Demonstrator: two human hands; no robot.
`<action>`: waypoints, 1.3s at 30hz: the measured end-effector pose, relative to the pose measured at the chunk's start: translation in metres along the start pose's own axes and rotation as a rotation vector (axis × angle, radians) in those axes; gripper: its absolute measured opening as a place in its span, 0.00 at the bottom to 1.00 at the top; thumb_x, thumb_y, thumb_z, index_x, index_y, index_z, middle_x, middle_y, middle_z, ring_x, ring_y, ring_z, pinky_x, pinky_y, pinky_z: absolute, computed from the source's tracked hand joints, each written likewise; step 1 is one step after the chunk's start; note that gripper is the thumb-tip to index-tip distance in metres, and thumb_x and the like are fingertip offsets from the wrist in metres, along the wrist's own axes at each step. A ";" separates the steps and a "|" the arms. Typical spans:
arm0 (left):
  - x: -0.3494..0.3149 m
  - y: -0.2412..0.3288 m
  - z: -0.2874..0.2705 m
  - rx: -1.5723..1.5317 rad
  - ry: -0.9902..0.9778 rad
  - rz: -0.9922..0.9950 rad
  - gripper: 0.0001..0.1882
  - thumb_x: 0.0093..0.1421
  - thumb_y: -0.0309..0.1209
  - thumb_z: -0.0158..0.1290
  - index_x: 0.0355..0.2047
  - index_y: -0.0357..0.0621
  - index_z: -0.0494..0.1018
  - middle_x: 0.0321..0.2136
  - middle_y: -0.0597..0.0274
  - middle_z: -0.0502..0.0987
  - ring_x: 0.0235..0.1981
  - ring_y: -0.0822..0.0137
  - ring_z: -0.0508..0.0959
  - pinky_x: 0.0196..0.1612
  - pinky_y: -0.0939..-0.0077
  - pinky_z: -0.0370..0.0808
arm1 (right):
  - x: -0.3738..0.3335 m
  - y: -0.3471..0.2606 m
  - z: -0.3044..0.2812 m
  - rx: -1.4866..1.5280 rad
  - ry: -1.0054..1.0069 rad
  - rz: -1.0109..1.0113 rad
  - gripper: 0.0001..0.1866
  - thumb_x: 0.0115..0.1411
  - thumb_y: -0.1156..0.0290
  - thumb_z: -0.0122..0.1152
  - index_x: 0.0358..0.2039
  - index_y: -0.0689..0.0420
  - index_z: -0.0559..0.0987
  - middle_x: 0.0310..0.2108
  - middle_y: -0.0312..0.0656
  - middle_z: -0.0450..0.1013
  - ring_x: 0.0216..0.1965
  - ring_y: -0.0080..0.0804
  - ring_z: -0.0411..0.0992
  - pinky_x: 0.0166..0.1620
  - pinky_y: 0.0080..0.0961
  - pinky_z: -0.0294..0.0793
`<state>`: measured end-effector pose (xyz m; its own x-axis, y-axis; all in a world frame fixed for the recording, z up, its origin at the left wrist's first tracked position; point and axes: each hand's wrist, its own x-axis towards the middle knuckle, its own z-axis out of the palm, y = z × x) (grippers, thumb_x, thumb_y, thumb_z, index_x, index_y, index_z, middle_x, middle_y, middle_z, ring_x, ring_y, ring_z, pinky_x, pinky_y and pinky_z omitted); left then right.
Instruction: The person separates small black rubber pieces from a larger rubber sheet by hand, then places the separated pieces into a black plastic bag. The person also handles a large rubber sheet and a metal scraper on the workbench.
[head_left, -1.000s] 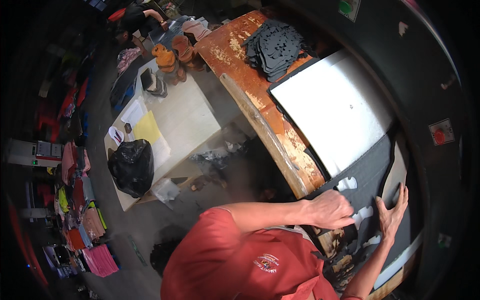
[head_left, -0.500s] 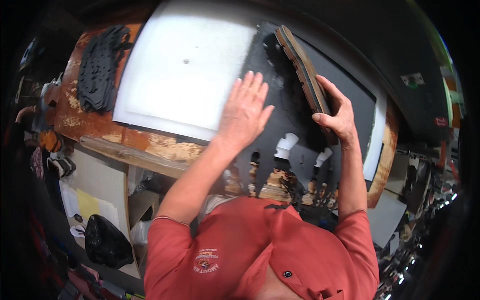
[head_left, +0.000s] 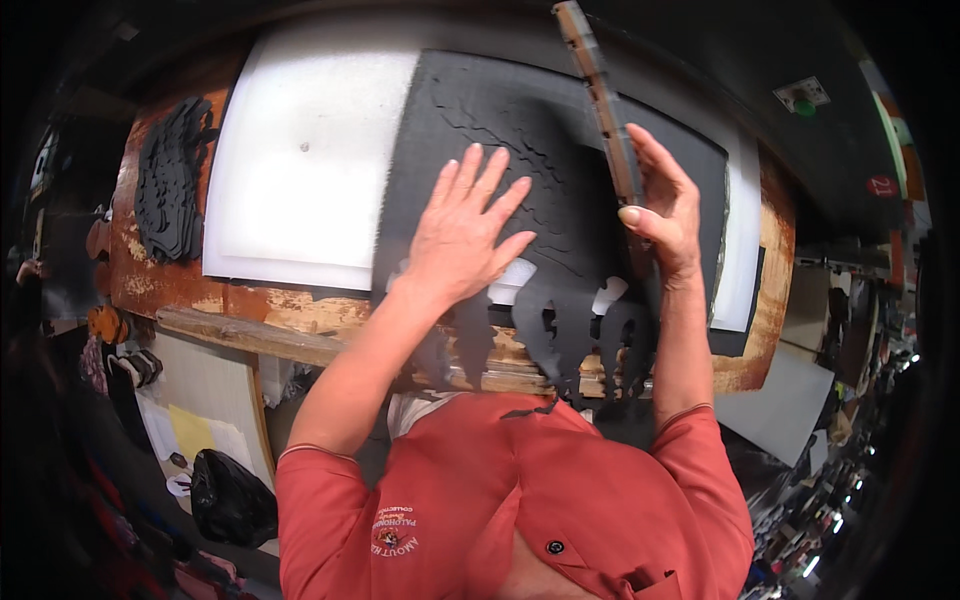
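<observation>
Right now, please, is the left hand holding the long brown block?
No: the right hand holds the block, the left hand lies over black sheeting.

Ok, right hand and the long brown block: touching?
Touching. The head view shows the right hand holding the long brown block, thumb against its lower part.

Head view, taken through a wide fisheye lens worn on the head, the left of a side-by-side pair. The camera looks steeply downward over the red shirt [head_left: 515, 490], at the lower centre of the frame, onto the table [head_left: 240, 298] spanning the middle. The left hand [head_left: 455, 240], just left of centre, and the right hand [head_left: 672, 212], right of centre, lie at close range; the black bag [head_left: 230, 500], at lower left, is farther off. Straight edges bow toward the darkened rim.
</observation>
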<state>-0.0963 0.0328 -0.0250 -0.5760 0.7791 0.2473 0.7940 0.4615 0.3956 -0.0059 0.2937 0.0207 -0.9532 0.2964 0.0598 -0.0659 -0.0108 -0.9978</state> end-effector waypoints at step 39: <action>0.074 -0.014 -0.002 -0.400 0.213 -0.265 0.22 0.74 0.31 0.48 0.64 0.35 0.74 0.62 0.44 0.77 0.67 0.50 0.75 0.69 0.63 0.69 | -0.074 0.022 -0.093 -0.959 -0.001 -0.236 0.51 0.48 0.55 0.82 0.71 0.57 0.70 0.73 0.46 0.63 0.73 0.46 0.62 0.74 0.41 0.62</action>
<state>-0.1503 0.0834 -0.0101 -0.8067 0.5351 0.2509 0.5038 0.4005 0.7653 0.0905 0.3606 -0.0080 -0.9467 0.1902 0.2599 0.0120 0.8273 -0.5616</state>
